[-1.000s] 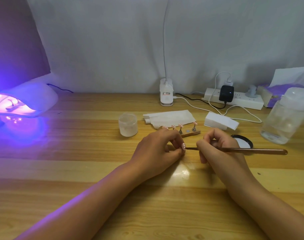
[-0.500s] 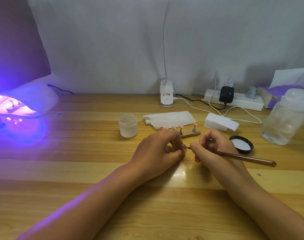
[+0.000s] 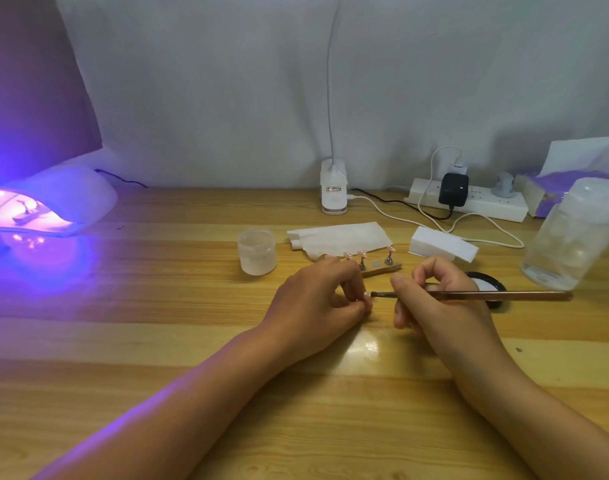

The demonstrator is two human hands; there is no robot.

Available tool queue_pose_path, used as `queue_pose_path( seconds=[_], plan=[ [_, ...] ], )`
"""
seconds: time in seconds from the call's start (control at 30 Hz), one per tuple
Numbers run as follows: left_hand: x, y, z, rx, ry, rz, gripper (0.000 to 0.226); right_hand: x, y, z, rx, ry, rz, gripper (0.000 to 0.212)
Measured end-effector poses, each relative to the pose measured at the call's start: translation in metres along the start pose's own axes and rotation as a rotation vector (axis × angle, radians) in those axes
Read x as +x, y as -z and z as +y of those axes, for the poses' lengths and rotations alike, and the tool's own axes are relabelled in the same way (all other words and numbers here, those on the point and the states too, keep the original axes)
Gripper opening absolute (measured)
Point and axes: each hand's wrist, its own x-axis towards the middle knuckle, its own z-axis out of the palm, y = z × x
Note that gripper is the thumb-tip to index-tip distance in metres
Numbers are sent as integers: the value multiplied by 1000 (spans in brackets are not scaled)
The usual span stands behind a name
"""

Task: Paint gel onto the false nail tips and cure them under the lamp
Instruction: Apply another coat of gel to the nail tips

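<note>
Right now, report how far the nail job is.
Done: a holder-like piece lies under the lit lamp. In hand: the left hand pinches one tip while the right hand holds the brush to it. Left: curing that tip; whether the tips on the wooden stand are painted is unclear.

Tabletop (image 3: 157,306): we see pale wooden planks.
Ten o'clock: we see the lit curing lamp (image 3: 71,199).
Twelve o'clock: we find a jar (image 3: 257,251), wipes (image 3: 337,237), nail stand (image 3: 379,267).
Two o'clock: power strip (image 3: 486,206), clear bottle (image 3: 569,237).
</note>
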Motion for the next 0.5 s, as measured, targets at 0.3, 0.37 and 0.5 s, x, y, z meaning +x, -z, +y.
queue_pose_path(
  seconds=[0.3,0.37,0.5],
  plan=[
    [-2,-1,1,18,-9,5,17,-1,-2,0,-33,11,-41,21],
    [-2,0,1,15,-17,2,18,-1,-2,0,-44,3,-37,18],
    [-1,0,1,15,-33,2,16,1,-2,0,-52,-11,-9,15]
  ],
)
